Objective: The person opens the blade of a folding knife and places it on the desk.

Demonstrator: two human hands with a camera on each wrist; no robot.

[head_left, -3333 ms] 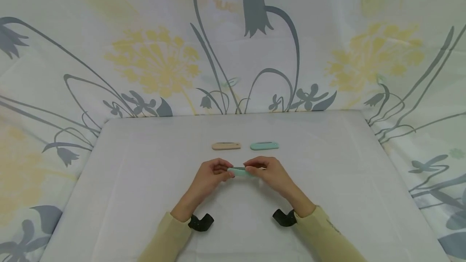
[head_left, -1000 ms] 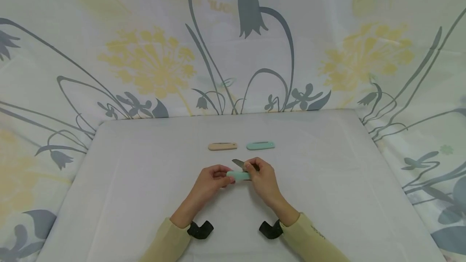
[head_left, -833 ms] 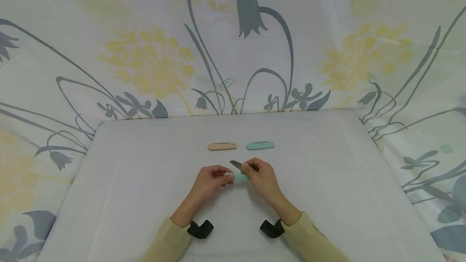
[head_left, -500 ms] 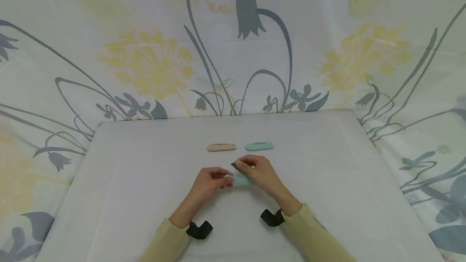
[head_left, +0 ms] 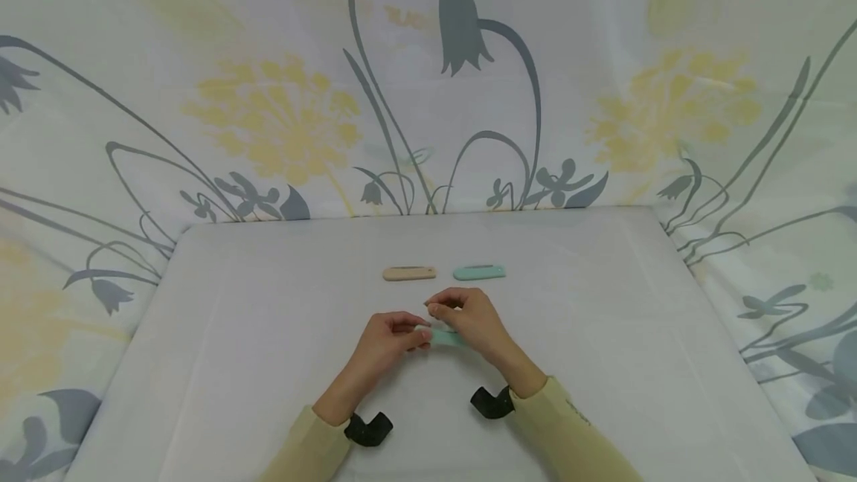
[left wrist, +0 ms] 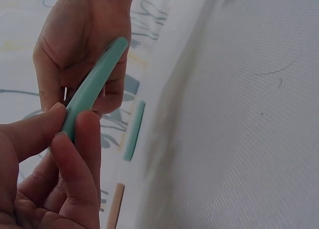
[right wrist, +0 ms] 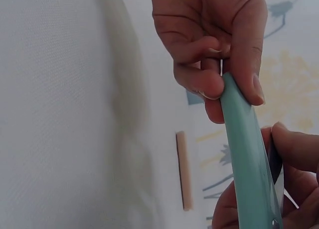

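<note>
My left hand [head_left: 388, 337] pinches one end of a mint-green folding pocketknife [head_left: 446, 338] between thumb and fingers, above the white table. The right hand [head_left: 474, 318] is at the knife's other end, its thumb and fingers pinching the blade. In the right wrist view the dark blade [right wrist: 275, 162] stands partly out of the mint handle [right wrist: 244, 149]. Most of the blade is covered by the right fingers in the head view. A beige pocketknife [head_left: 409, 274] and a second mint pocketknife [head_left: 479, 272] lie folded side by side just beyond the hands.
White cloth covers the table [head_left: 268, 281]. Behind and beside it hangs a flower-patterned curtain [head_left: 415, 95]. A black wrist-worn piece [head_left: 368, 430] sits at the left cuff, and another black piece [head_left: 492, 402] at the right cuff.
The blade, folded along the handle at first, has swung partly out. My right fingers have slid left along it, nearly to the tip. The left hand keeps its pinch; the lying knives stay put.
</note>
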